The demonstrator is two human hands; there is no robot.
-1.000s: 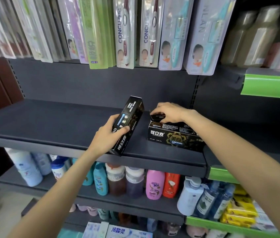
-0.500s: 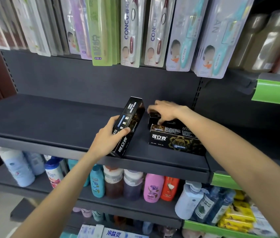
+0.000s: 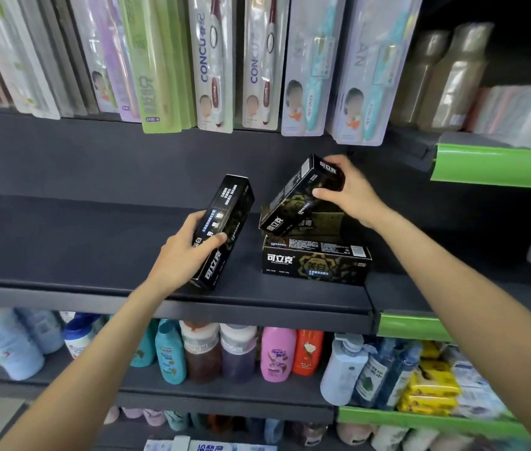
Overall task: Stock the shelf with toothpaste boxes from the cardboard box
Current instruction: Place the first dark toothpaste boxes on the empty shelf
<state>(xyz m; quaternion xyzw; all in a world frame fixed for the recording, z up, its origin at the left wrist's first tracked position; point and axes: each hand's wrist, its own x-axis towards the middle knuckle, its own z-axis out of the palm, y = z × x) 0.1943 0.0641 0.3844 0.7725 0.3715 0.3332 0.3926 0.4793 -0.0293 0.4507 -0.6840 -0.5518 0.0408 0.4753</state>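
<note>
Starting at the left, your view cuts off the packs [image 3: 23, 56] hanging at the frame edge, and their print is too blurred to read. Your left hand [image 3: 183, 255] grips a black box [image 3: 223, 231], fingers curled round its lower half with the thumb across the front; it is tilted, its lower end at the front of the dark shelf [image 3: 78, 249]. White characters run down it; the small print is illegible. Above hang toothbrush packs [image 3: 213, 60] marked "CONCU", the rest of the word hidden. Right of centre, a second box [image 3: 314, 260] lies flat on the shelf, white characters at its left end. Your right hand [image 3: 348, 193] holds a third box [image 3: 300, 196] by its upper end, fingers wrapped over it, tilted, its lower corner just above the flat one. What lies behind these two is hard to make out. Bottles [image 3: 270, 353] below carry unreadable labels. The far right is smeared.
</note>
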